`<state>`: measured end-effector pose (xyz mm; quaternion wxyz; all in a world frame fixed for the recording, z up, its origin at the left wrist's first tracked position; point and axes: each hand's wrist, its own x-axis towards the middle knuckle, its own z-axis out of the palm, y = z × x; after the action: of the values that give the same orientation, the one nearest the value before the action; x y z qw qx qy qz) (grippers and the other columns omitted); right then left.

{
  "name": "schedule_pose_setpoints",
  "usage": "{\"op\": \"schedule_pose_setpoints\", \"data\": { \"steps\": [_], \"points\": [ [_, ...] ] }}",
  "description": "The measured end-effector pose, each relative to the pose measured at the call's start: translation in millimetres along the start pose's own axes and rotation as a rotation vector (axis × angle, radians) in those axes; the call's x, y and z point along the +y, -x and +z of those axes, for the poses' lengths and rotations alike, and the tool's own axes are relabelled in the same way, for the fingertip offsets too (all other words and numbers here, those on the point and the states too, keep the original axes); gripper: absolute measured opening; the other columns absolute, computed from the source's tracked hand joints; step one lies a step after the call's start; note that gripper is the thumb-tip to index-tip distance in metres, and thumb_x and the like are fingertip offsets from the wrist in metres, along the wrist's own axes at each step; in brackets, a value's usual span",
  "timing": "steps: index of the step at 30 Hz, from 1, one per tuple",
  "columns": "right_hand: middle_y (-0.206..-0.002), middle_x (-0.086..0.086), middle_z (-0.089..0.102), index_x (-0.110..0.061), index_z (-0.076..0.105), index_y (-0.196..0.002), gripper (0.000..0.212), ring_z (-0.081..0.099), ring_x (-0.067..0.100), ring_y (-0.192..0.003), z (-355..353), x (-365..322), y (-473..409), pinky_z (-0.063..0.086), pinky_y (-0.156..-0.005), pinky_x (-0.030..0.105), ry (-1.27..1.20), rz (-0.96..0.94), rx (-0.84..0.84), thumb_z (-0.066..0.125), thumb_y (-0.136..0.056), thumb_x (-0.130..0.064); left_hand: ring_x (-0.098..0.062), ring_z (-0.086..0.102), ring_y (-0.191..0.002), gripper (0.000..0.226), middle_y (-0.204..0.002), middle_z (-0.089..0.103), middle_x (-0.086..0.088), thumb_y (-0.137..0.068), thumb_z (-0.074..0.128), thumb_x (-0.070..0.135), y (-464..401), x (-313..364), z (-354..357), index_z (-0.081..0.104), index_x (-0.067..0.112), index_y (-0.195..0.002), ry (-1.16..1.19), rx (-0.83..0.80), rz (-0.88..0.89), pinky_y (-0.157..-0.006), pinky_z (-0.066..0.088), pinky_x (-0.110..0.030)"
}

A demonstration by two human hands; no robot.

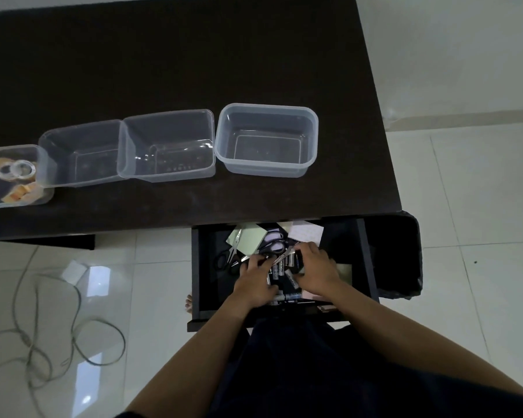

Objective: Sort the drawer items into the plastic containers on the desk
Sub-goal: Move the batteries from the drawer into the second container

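Four plastic containers [266, 140] in row on desk [176, 70]; leftmost holds tape rolls [13, 169], other three bare.

Head view: both your hands down in open drawer [284, 267] below desk edge. Left hand [255, 277] and right hand [316, 271] curl over batteries [284, 267]; firm grip or mere gathering, cannot tell. Scissors [233, 254] and paper lie just beyond.

Step, likely: collecting batteries. Next: close fingers on cluster, lift clear of drawer, carry to one bare container.

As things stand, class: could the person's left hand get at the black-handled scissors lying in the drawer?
Probably yes. The left hand is already down in the open drawer, and the black-handled scissors lie uncovered just to its left on the drawer floor, with nothing between them.
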<state>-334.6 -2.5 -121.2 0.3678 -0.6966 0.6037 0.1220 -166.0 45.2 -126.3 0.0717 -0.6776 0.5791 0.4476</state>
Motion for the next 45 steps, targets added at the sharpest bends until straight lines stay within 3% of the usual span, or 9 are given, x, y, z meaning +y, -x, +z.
{"op": "schedule_pose_setpoints", "data": {
  "steps": [5, 10, 13, 17, 22, 26, 33, 37, 45],
  "points": [
    [-0.142, -0.002, 0.04, -0.029, 0.033, -0.138, 0.069, 0.045, 0.025, -0.126, 2.7, 8.9, 5.7, 0.04, -0.101, 0.044, -0.117, -0.069, 0.036, 0.064, -0.076, -0.029, -0.034, 0.026, -0.131, 0.073, -0.143, 0.025, -0.005, -0.082, 0.062, 0.031, -0.4, -3.3, 1.7, 0.024, 0.034, -0.145, 0.021, 0.005, -0.026, -0.102, 0.04, -0.043],
    [-0.159, -0.014, 0.011, -0.034, 0.016, -0.148, 0.087, 0.035, 0.017, -0.138, 1.9, 15.4, 12.4, 0.036, -0.11, 0.046, -0.201, -0.1, 0.021, 0.066, -0.078, -0.022, -0.031, 0.035, -0.125, 0.06, -0.137, 0.031, -0.003, -0.082, 0.061, 0.029, 3.2, -12.3, 7.6, 0.037, 0.034, -0.138, 0.07, 0.052, -0.052, -0.1, 0.043, -0.038],
    [-0.159, -0.014, 0.008, -0.032, 0.014, -0.149, 0.087, 0.046, 0.02, -0.13, -0.8, 11.0, 10.9, 0.038, -0.109, 0.044, -0.296, -0.143, -0.031, 0.064, -0.08, -0.015, -0.03, 0.036, -0.124, 0.056, -0.136, 0.033, -0.003, -0.082, 0.061, 0.029, 3.9, -11.3, 8.0, 0.041, 0.033, -0.135, 0.079, 0.061, -0.051, -0.099, 0.042, -0.036],
    [-0.152, 0.0, 0.027, -0.021, 0.032, -0.141, 0.068, 0.041, 0.016, -0.135, -0.4, 0.6, 7.8, 0.045, -0.104, 0.034, -0.401, -0.215, -0.004, 0.062, -0.081, -0.008, -0.031, 0.038, -0.126, 0.056, -0.138, 0.036, -0.004, -0.083, 0.06, 0.029, 5.1, -10.4, 6.8, 0.041, 0.029, -0.136, 0.107, 0.092, -0.053, -0.102, 0.04, -0.037],
    [-0.125, 0.006, 0.042, -0.012, 0.05, -0.118, 0.034, 0.058, 0.024, -0.107, 1.2, 4.2, 4.7, 0.052, -0.08, 0.035, -0.267, -0.063, 0.168, 0.059, -0.084, -0.011, -0.031, 0.041, -0.127, 0.063, -0.142, 0.034, -0.003, -0.081, 0.064, 0.03, 7.1, -16.7, 8.7, 0.038, 0.028, -0.139, 0.109, 0.101, -0.043, -0.102, 0.041, -0.039],
    [-0.13, 0.003, 0.041, -0.018, 0.04, -0.134, 0.059, 0.044, 0.025, -0.12, 1.0, 3.9, 2.5, 0.047, -0.091, 0.037, 0.005, -0.101, 0.002, 0.063, -0.08, -0.028, -0.026, 0.05, -0.119, 0.077, -0.14, 0.026, -0.001, -0.078, 0.068, 0.034, 6.1, -15.3, 11.6, 0.029, 0.029, -0.144, 0.101, 0.041, 0.012, -0.099, 0.046, -0.037],
    [-0.133, 0.001, 0.037, -0.025, 0.032, -0.136, 0.083, 0.051, 0.03, -0.113, 6.8, -7.4, -3.7, 0.048, -0.089, 0.041, 0.254, -0.298, -0.167, 0.076, -0.067, -0.036, -0.023, 0.061, -0.102, 0.061, -0.125, 0.041, -0.003, -0.072, 0.077, 0.034, -0.8, -19.9, 10.7, 0.047, 0.024, -0.124, 0.147, -0.085, 0.003, -0.095, 0.048, -0.032],
    [-0.126, 0.002, 0.042, -0.019, 0.041, -0.124, 0.069, 0.054, 0.029, -0.108, 10.8, -18.3, -6.6, 0.047, -0.081, 0.037, 0.372, -0.447, -0.22, 0.076, -0.066, -0.033, -0.024, 0.062, -0.098, 0.037, -0.116, 0.051, -0.008, -0.074, 0.073, 0.029, 2.5, -26.8, 8.6, 0.061, 0.021, -0.108, 0.059, -0.139, 0.02, -0.092, 0.048, -0.029],
    [-0.121, 0.004, 0.053, -0.019, 0.046, -0.115, 0.055, 0.056, 0.026, -0.109, 23.4, -24.7, -0.7, 0.042, -0.084, 0.031, 0.168, -0.31, -0.335, 0.072, -0.072, -0.043, -0.024, 0.062, -0.096, 0.025, -0.105, 0.064, -0.008, -0.072, 0.073, 0.017, 4.7, -33.9, 6.2, 0.066, 0.015, -0.095, 0.108, -0.113, 0.021, -0.086, 0.048, -0.027]
  ]
}}
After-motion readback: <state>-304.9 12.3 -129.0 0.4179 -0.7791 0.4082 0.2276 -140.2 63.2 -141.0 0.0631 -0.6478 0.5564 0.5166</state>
